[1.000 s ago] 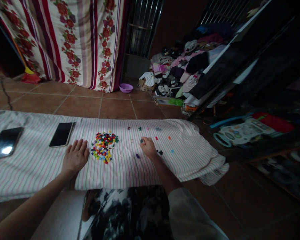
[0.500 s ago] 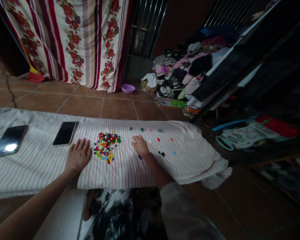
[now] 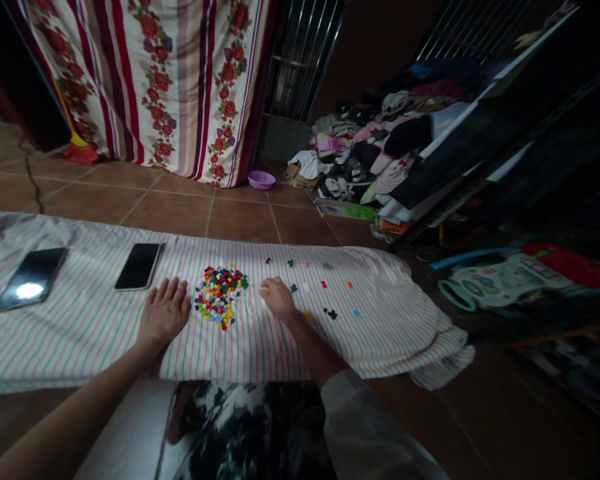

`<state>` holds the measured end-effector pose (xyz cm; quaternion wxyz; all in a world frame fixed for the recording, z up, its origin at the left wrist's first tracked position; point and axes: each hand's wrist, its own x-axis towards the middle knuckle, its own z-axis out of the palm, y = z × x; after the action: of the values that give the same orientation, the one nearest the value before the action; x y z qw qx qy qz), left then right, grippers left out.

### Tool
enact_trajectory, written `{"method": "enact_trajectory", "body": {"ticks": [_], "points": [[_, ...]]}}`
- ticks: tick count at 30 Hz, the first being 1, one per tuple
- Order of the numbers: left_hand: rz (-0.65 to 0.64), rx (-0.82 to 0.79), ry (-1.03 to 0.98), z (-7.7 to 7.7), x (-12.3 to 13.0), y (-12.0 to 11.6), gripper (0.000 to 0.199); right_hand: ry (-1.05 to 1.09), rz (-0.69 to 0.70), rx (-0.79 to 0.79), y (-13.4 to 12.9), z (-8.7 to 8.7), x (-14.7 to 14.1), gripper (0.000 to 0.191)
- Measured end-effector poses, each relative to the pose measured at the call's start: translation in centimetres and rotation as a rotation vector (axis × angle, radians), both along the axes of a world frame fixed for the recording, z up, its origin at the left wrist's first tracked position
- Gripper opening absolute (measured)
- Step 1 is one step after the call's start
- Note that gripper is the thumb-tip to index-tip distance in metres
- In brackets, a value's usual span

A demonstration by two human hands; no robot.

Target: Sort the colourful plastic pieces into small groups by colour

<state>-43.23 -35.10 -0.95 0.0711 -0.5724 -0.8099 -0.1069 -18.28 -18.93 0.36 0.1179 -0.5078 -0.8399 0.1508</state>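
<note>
My left hand (image 3: 165, 311) lies flat on the striped cloth with its fingers stretched out, just left of a pile of small coloured beads or cubes (image 3: 217, 297). To the right of that pile, my right hand (image 3: 279, 299) is held low over the cloth. Its fingers are drawn together at the tips; anything between them is too small to make out. Around and beyond it lie small single-colour groups: dark green pieces (image 3: 291, 263), grey-blue pieces (image 3: 293, 288), red pieces (image 3: 323, 284), orange pieces (image 3: 350, 285), black pieces (image 3: 332, 313) and light blue pieces (image 3: 357, 313). Yellow pieces (image 3: 308, 315) show beside my right wrist.
Two dark-screened devices, a phone (image 3: 139, 267) and a larger one (image 3: 31, 279), lie on the cloth at left. The striped cloth (image 3: 380, 340) covers a low surface. Beyond, a purple basin (image 3: 261, 180) and a heap of clothes (image 3: 370, 140) sit on the tiled floor.
My right hand has shifted slightly left over the cloth, towards the pile, uncovering the grey-blue and yellow pieces. My left hand stays flat. The whole view has shifted a little.
</note>
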Motion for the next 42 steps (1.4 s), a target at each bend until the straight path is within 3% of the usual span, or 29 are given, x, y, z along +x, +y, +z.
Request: {"method": "enact_trajectory", "body": {"ticks": [8, 12, 19, 21, 26, 37, 42], "points": [[0.012, -0.029, -0.011, 0.2, 0.2, 0.1, 0.059, 0.007, 0.055, -0.044, 1.4, 1.3, 0.9, 0.016], [0.010, -0.037, 0.006, 0.3, 0.2, 0.1, 0.058, 0.045, 0.026, 0.036, 1.8, 1.5, 0.1, 0.021], [0.018, -0.005, 0.003, 0.0, 0.1, 0.1, 0.056, 0.449, -0.092, 0.108, 0.4, -1.5, -6.0, 0.034], [0.019, 0.002, -0.006, 0.0, 0.1, 0.1, 0.056, 0.445, -0.155, 0.136, -0.1, -2.7, -7.5, 0.033], [0.011, 0.004, -0.022, 0.1, 0.2, 0.2, 0.055, 0.444, -0.166, 0.174, -1.4, -4.7, -9.6, 0.032], [-0.003, 0.046, 0.027, -0.4, 0.1, 0.3, 0.053, 0.472, -0.024, 0.130, -2.1, -5.1, -11.7, 0.034], [0.010, 0.044, 0.021, -0.2, 0.2, 0.3, 0.052, 0.536, -0.012, 0.206, -2.1, -4.9, -11.7, 0.032]]}}
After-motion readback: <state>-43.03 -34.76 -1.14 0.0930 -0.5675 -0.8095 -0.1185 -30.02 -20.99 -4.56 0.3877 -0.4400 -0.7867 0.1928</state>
